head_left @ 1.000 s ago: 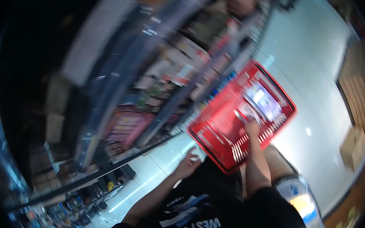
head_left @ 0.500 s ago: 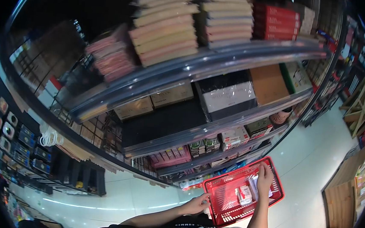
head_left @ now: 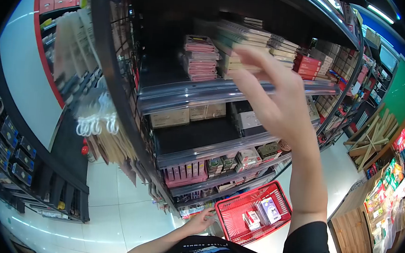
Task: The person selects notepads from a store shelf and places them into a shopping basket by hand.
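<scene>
Right hand [head_left: 280, 101] hovers before notebooks [head_left: 249, 34]; shirt [head_left: 202, 252] reads "WEST".

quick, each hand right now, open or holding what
Left hand: beside the red basket; grip cannot be told.
Right hand: open, raised before the shelf, nothing visibly held.

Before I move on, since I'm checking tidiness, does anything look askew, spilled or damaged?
Nothing looks spilled or plainly damaged. The pink stack on the upper shelf looks slightly askew: its edges don't line up. The right hand partly hides the pale stack, so I can't judge that fully.
</scene>
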The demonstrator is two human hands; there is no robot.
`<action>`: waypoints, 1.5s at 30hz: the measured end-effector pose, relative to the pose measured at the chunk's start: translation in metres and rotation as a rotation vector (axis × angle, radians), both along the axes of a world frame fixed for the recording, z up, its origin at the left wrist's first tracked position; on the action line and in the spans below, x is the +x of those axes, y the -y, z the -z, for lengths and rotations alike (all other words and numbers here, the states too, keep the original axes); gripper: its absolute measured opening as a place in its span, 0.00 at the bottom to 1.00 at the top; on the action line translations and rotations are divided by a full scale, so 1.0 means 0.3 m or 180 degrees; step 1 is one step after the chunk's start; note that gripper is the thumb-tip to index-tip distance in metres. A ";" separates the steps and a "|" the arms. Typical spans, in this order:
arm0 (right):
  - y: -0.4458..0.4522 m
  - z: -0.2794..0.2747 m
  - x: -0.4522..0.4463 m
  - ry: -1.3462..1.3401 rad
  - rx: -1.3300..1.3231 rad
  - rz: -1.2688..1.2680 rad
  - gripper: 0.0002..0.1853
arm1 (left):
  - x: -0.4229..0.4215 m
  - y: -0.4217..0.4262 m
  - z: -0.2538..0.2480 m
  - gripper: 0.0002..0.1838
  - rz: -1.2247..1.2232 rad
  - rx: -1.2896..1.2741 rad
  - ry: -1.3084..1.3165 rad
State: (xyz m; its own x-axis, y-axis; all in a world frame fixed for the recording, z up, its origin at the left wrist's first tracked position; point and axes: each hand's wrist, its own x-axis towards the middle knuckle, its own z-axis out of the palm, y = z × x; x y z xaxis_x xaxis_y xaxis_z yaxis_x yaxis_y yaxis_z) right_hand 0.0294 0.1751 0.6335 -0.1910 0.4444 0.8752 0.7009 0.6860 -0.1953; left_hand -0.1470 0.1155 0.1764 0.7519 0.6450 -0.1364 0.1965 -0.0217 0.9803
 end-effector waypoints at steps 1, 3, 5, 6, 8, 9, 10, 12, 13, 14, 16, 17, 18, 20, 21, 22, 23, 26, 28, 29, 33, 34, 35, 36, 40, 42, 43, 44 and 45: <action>-0.040 -0.035 -0.033 0.0017 0.0010 0.0008 0.21 | -0.016 0.002 -0.005 0.32 0.0008 0.0010 0.0017; -0.125 -0.087 -0.087 0.0593 0.0046 0.0621 0.29 | -0.052 0.004 -0.016 0.31 0.0030 0.0082 0.0033; -0.220 -0.109 -0.124 0.0879 -0.0135 0.0997 0.32 | -0.075 -0.003 0.038 0.32 0.0004 0.0235 0.0102; -0.256 -0.122 -0.143 0.1145 -0.0322 0.1370 0.34 | -0.086 0.003 0.058 0.33 -0.0024 0.0381 0.0150; -0.290 -0.167 -0.185 0.1434 -0.0880 0.1704 0.36 | -0.109 0.007 0.029 0.33 -0.0068 0.0253 0.0213; -0.296 -0.182 -0.204 0.1698 -0.1422 0.2056 0.38 | -0.118 0.005 0.015 0.33 -0.0091 0.0153 0.0261; -0.298 -0.188 -0.222 0.1707 -0.1429 0.2052 0.38 | -0.125 -0.001 0.022 0.34 -0.0098 0.0183 0.0345; -0.299 -0.201 -0.246 0.1766 -0.1634 0.2311 0.34 | -0.136 -0.010 0.038 0.34 -0.0118 0.0136 0.0401; -0.313 -0.200 -0.246 0.1773 -0.1637 0.2322 0.34 | -0.143 -0.009 0.042 0.34 -0.0134 0.0093 0.0453; -0.336 -0.191 -0.239 0.1744 -0.1663 0.2358 0.32 | -0.151 -0.005 0.046 0.34 -0.0124 0.0088 0.0463; -0.342 -0.194 -0.238 0.1730 -0.1691 0.2402 0.30 | -0.162 0.003 0.009 0.32 -0.0135 0.0040 0.0229; -0.341 -0.198 -0.234 0.1526 -0.2006 0.2326 0.27 | -0.166 0.007 -0.003 0.32 -0.0133 0.0033 0.0242; -0.337 -0.204 -0.235 0.1317 -0.2317 0.2244 0.25 | -0.170 0.011 -0.013 0.32 -0.0107 -0.0023 0.0240; -0.335 -0.209 -0.232 0.1442 -0.2137 0.2253 0.25 | -0.172 0.010 -0.013 0.32 -0.0080 -0.0090 0.0243; -0.326 -0.210 -0.237 0.1546 -0.1961 0.2261 0.25 | -0.172 0.007 -0.002 0.31 -0.0061 -0.0056 0.0293; -0.318 -0.211 -0.244 0.1541 -0.1977 0.2273 0.25 | -0.171 0.005 0.012 0.31 -0.0035 -0.0022 0.0338; -0.315 -0.212 -0.254 0.1496 -0.2151 0.2366 0.25 | -0.166 0.002 0.030 0.31 -0.0012 -0.0035 0.0327; -0.299 -0.202 -0.301 0.1645 -0.2255 0.2674 0.24 | -0.155 0.006 0.049 0.34 0.0020 0.0187 0.0334; -0.301 -0.189 -0.310 0.1850 -0.2188 0.2873 0.24 | -0.156 0.011 0.045 0.34 0.0070 0.0192 0.0320; -0.309 -0.186 -0.308 0.1793 -0.2234 0.2867 0.24 | -0.158 0.012 0.044 0.34 0.0095 0.0210 0.0327; -0.335 -0.177 -0.292 0.1686 -0.2217 0.2767 0.25 | -0.162 0.017 0.042 0.34 0.0007 0.0229 0.0281; -0.334 -0.175 -0.294 0.1689 -0.2239 0.2759 0.25 | -0.164 0.017 0.045 0.33 0.0004 0.0208 0.0268; -0.333 -0.177 -0.294 0.1678 -0.2189 0.2590 0.25 | -0.165 0.018 0.048 0.33 0.0006 0.0186 0.0257; -0.330 -0.172 -0.294 0.1659 -0.2143 0.2425 0.27 | -0.166 0.018 0.041 0.33 0.0008 0.0218 0.0224; -0.356 -0.143 -0.269 0.1553 -0.1744 0.2343 0.28 | -0.176 0.023 0.033 0.34 0.0005 0.0252 0.0221; -0.330 -0.152 -0.264 0.1403 -0.1663 0.2248 0.28 | -0.181 0.026 0.020 0.34 -0.0016 0.0155 0.0265; -0.318 -0.155 -0.257 0.1400 -0.1684 0.2245 0.28 | -0.182 0.028 0.024 0.34 -0.0013 0.0136 0.0255; -0.305 -0.157 -0.244 0.1229 -0.1249 0.1984 0.25 | -0.182 0.029 0.033 0.34 -0.0029 0.0170 0.0303; -0.287 -0.158 -0.232 0.1047 -0.0821 0.1730 0.22 | -0.184 0.028 0.037 0.34 -0.0035 0.0203 0.0346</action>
